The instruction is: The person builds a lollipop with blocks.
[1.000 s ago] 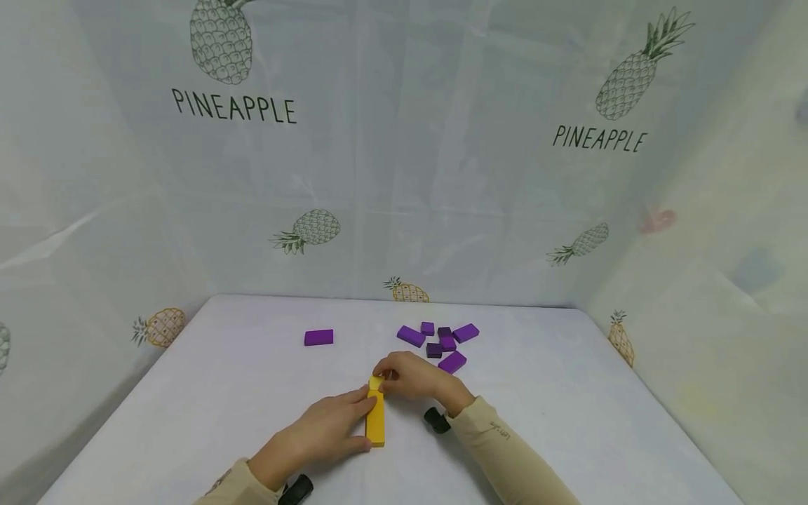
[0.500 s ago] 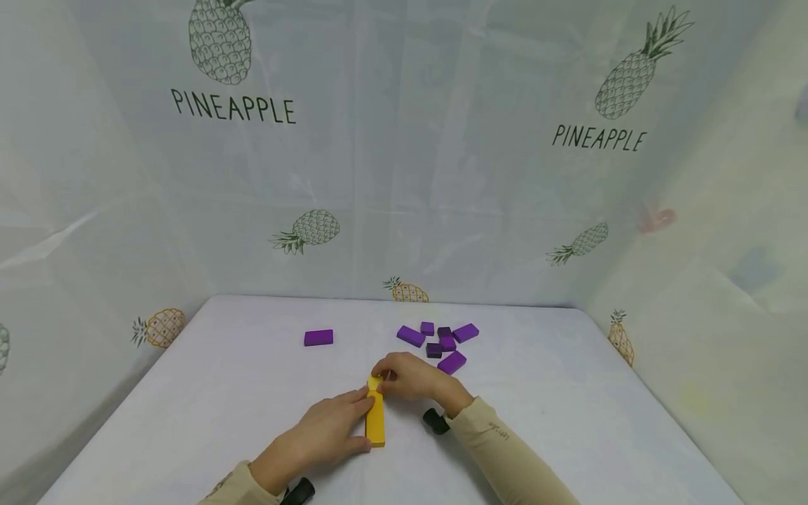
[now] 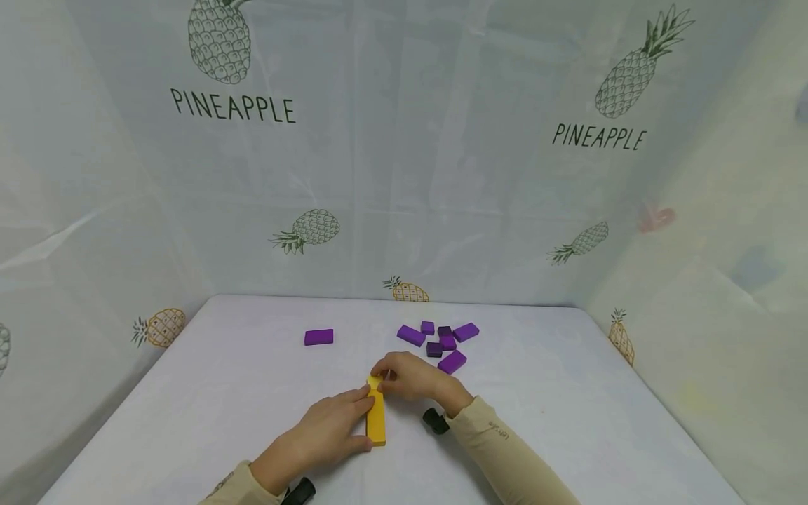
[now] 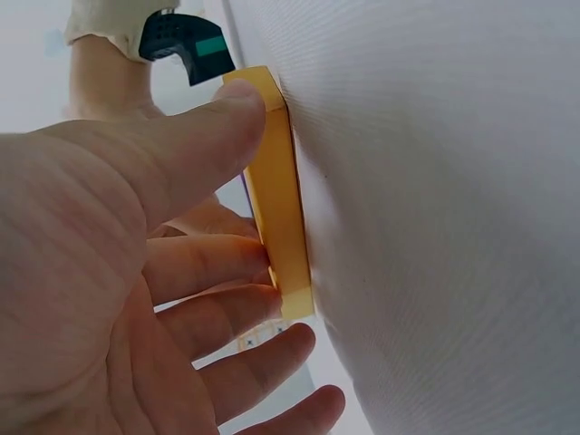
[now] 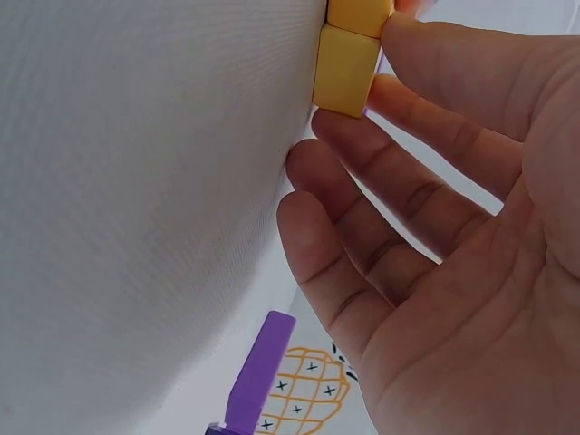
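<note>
A long yellow block (image 3: pixel 376 426) lies lengthwise on the table, with a short yellow block (image 5: pixel 348 71) butted against its far end. My left hand (image 3: pixel 324 430) rests along the long block's left side, its thumb at the near end. In the left wrist view, two fingertips touch the side of the yellow block (image 4: pixel 283 204), while the other fingers extend past it. My right hand (image 3: pixel 413 376) pinches the short block between thumb and fingers from the far right. Its remaining fingers lie close over the table in the right wrist view.
Beyond my right hand lies a loose group of purple blocks, among them a slanted block (image 3: pixel 452 362) and a small cube (image 3: pixel 434 350). One purple block (image 3: pixel 318 337) sits apart at the back left. A pineapple-print curtain (image 3: pixel 404 175) stands behind the white table (image 3: pixel 568 421).
Hardly anything moves: both hands stay at the yellow blocks, which shift only very slightly. The purple blocks lie as before.
</note>
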Demonstrator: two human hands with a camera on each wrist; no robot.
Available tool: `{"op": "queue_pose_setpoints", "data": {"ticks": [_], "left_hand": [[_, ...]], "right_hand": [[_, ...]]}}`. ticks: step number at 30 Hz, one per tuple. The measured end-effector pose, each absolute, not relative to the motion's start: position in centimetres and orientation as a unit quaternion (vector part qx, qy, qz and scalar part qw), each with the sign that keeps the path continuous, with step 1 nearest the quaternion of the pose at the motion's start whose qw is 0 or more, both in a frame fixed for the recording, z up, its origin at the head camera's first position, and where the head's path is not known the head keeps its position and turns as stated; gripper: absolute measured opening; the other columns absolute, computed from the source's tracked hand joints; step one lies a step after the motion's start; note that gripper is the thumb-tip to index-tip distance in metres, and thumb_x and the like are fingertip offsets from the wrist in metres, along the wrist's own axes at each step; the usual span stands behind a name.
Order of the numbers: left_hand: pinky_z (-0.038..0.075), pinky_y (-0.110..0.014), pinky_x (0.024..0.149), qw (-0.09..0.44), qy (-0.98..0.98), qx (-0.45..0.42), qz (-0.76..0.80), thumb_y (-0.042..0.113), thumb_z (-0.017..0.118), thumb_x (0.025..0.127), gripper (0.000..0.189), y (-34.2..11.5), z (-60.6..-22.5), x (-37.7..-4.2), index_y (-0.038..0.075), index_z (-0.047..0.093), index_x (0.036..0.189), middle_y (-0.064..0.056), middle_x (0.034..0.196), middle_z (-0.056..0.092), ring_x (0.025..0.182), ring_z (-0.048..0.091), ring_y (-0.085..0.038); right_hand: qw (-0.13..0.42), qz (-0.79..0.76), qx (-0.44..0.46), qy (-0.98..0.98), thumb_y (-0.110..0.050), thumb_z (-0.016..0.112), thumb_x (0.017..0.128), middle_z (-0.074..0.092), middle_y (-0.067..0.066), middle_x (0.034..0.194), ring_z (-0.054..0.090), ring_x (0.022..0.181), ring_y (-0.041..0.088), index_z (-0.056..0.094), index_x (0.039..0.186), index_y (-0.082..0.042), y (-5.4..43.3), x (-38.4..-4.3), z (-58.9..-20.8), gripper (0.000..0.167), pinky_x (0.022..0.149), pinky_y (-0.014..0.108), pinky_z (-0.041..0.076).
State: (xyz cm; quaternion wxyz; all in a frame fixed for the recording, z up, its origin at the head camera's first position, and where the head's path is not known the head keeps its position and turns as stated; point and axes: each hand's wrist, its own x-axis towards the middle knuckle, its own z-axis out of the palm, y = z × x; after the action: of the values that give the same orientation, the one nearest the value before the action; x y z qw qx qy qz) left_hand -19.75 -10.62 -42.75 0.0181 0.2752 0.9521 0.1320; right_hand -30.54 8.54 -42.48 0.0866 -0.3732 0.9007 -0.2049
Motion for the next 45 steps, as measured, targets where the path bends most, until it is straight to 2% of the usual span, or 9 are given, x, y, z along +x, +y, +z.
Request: {"op": "queue_pose_setpoints", "data": {"ticks": [10, 17, 25, 32, 38, 45], "left_hand": [[0.045, -0.049, 0.097, 0.019, 0.948, 0.285, 0.139, 0.047, 0.072, 0.081, 0.068, -10.7, -42.7, -19.6, 0.006, 0.056, 0.133, -0.011, 0.144, 0.046, 0.128, 0.047, -0.028], [0.044, -0.05, 0.098, 0.038, 0.949, 0.276, 0.15, 0.05, 0.072, 0.079, 0.07, -10.6, -42.8, -20.0, 0.009, 0.055, 0.134, -0.007, 0.145, 0.045, 0.129, 0.046, -0.026], [0.046, -0.051, 0.096, 0.029, 0.944, 0.284, 0.166, 0.048, 0.076, 0.076, 0.07, -10.8, -42.6, -20.3, 0.008, 0.057, 0.131, -0.009, 0.141, 0.05, 0.125, 0.05, -0.028], [0.045, -0.051, 0.096, 0.034, 0.944, 0.281, 0.17, 0.049, 0.076, 0.076, 0.07, -10.8, -42.7, -20.2, 0.009, 0.058, 0.13, -0.008, 0.141, 0.05, 0.125, 0.05, -0.028], [0.045, -0.05, 0.097, 0.031, 0.948, 0.274, 0.16, 0.049, 0.076, 0.076, 0.068, -10.8, -42.7, -20.2, 0.01, 0.058, 0.129, -0.007, 0.141, 0.05, 0.125, 0.05, -0.028], [0.044, -0.05, 0.098, 0.03, 0.947, 0.277, 0.158, 0.047, 0.076, 0.076, 0.067, -10.7, -42.5, -20.2, 0.01, 0.059, 0.128, -0.007, 0.14, 0.051, 0.126, 0.049, -0.027]], "right_hand": [[0.095, -0.207, -0.366, 0.902, -0.022, 0.066, 0.091, 0.061, -0.014, 0.095, 0.053, 0.083, 0.004, 0.07, 0.111, -0.018, 8.6, -30.5, -42.4, 0.02, 0.079, 0.017, 0.049], [0.106, -0.211, -0.36, 0.903, -0.021, 0.067, 0.091, 0.061, -0.014, 0.094, 0.054, 0.083, 0.004, 0.07, 0.109, -0.02, 8.6, -30.5, -42.3, 0.019, 0.079, 0.017, 0.049], [0.112, -0.219, -0.358, 0.901, -0.021, 0.067, 0.09, 0.061, -0.014, 0.093, 0.054, 0.082, 0.005, 0.07, 0.109, -0.02, 8.5, -30.6, -42.3, 0.019, 0.078, 0.017, 0.049], [0.121, -0.224, -0.357, 0.899, -0.024, 0.069, 0.089, 0.06, -0.013, 0.092, 0.054, 0.082, 0.006, 0.069, 0.112, -0.018, 8.9, -30.6, -41.9, 0.024, 0.075, 0.017, 0.049], [0.09, -0.232, -0.339, 0.907, -0.028, 0.069, 0.088, 0.065, -0.006, 0.103, 0.057, 0.092, 0.01, 0.067, 0.117, -0.013, 9.9, -31.6, -41.4, 0.033, 0.08, 0.022, 0.051], [0.049, -0.257, -0.302, 0.917, -0.036, 0.07, 0.086, 0.064, 0.002, 0.113, 0.057, 0.102, 0.019, 0.065, 0.121, -0.008, 11.4, -33.8, -41.1, 0.045, 0.087, 0.034, 0.05]]}}
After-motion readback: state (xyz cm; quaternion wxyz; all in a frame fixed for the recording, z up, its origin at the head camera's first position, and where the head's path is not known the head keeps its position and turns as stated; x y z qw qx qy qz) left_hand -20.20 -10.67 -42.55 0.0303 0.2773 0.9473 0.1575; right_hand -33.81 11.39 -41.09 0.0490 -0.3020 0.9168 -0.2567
